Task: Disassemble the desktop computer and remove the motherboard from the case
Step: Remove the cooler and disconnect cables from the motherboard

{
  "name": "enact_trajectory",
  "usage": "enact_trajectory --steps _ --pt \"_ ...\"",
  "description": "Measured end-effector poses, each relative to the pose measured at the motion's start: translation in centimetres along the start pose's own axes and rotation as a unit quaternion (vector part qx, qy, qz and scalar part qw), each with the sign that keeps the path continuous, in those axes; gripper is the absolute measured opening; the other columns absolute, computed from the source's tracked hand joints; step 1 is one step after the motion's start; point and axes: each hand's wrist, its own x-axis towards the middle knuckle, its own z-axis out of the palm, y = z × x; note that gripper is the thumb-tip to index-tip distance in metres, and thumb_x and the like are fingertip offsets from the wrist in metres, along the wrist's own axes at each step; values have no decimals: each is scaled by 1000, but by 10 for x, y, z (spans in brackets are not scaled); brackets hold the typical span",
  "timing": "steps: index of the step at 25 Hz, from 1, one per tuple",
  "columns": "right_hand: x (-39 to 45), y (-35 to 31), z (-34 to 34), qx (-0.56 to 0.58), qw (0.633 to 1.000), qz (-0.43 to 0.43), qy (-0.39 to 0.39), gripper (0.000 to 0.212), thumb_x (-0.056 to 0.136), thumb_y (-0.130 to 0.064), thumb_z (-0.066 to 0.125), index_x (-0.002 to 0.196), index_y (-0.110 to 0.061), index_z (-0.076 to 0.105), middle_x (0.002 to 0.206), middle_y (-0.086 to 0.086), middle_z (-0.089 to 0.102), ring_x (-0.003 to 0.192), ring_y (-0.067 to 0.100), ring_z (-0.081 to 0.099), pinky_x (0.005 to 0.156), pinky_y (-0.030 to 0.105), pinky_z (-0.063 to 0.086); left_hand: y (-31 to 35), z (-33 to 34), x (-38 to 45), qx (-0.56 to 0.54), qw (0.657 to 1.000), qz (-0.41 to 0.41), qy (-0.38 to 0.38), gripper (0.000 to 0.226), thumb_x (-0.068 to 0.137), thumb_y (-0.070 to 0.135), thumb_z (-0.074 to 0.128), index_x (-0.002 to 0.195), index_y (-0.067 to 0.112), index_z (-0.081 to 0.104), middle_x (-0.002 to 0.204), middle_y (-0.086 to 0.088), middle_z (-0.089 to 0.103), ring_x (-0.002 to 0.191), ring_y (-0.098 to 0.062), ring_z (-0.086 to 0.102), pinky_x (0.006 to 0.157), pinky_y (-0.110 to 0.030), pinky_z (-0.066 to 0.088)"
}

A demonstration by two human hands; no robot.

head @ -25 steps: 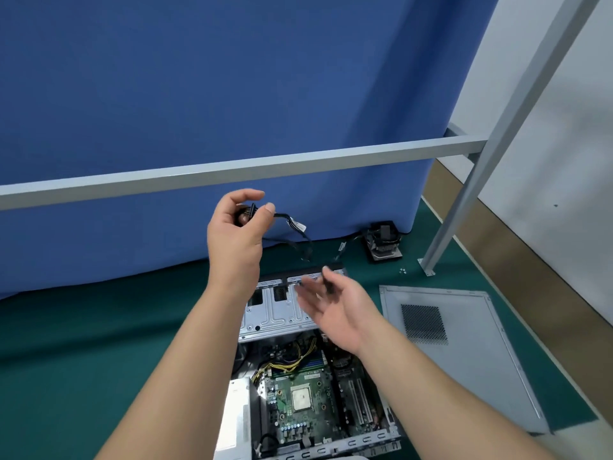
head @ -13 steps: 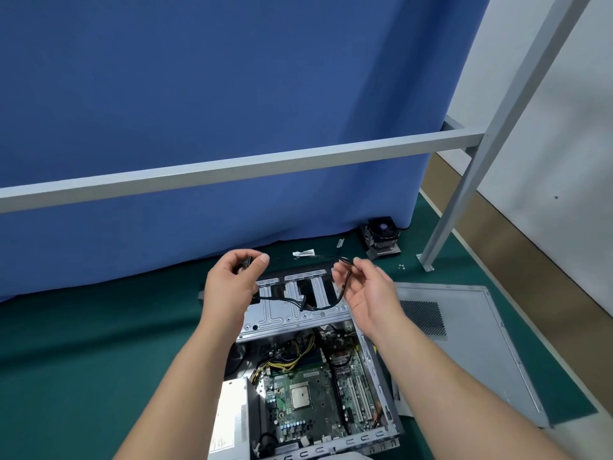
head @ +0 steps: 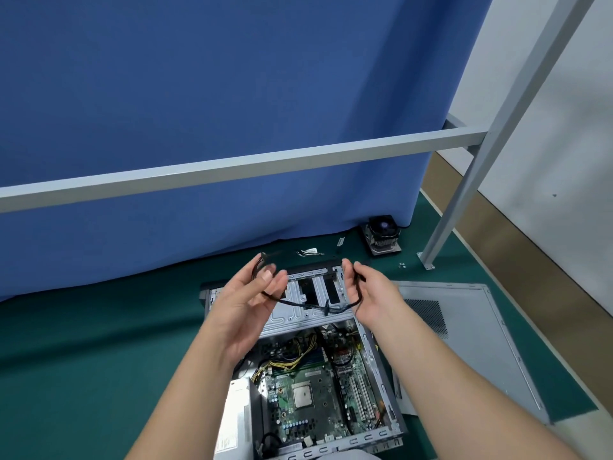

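Note:
The open computer case lies on the green mat, and its green motherboard shows inside with a square CPU in the middle. Above the case's drive bay I hold a black cable stretched between both hands. My left hand pinches one end with thumb and fingers. My right hand grips the other end, fingers curled round it. The cable sags between them with a small tie at its lowest part. Yellow and black power wires run across the board's far left corner.
The removed grey side panel lies to the right of the case. A CPU cooler fan sits near the blue curtain, with small screws and loose cables beside it. A grey metal frame bar crosses overhead. The power supply sits at the case's left.
My left hand came down from head height to just above the case. My right hand took hold of the cable's other end, and both hands now stretch it out.

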Motion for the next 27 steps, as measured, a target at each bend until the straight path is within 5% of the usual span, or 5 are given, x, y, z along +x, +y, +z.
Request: enact_trajectory --steps 9,13,18,22,27 --pt "1 21 -1 4 1000 -8 25 19 95 -4 69 110 8 65 108 23 74 78 19 77 56 23 60 -63 15 -13 122 992 7 6 83 81 38 76 139 71 27 158 29 29 142 -15 45 111 -43 44" --pt "-3 33 -7 -67 997 -32 7 13 93 4 69 104 7 64 99 22 76 87 21 78 68 24 63 -53 27 -5 50 992 82 76 34 104 35 53 123 63 49 150 29 43 136 -16 50 103 -41 49" --pt "-5 40 -16 -103 993 -61 1 15 99 0 63 110 10 63 96 21 76 78 18 76 74 25 63 -49 16 4 30 992 95 77 31 109 39 40 116 34 70 138 13 65 131 -12 55 109 -41 39" --pt "-4 38 -24 -181 978 -97 44 20 99 -27 68 100 -7 72 93 8 73 73 16 59 62 27 46 -54 8 9 34 992 89 86 15 105 24 50 93 16 55 84 -4 69 91 -25 70 107 -45 45" --pt "-7 40 -19 -172 983 -66 -27 30 101 -41 61 85 -16 59 68 -1 58 66 13 61 62 27 56 -77 7 8 297 946 -11 125 28 95 41 64 84 20 49 65 3 55 60 -17 59 76 -43 53"
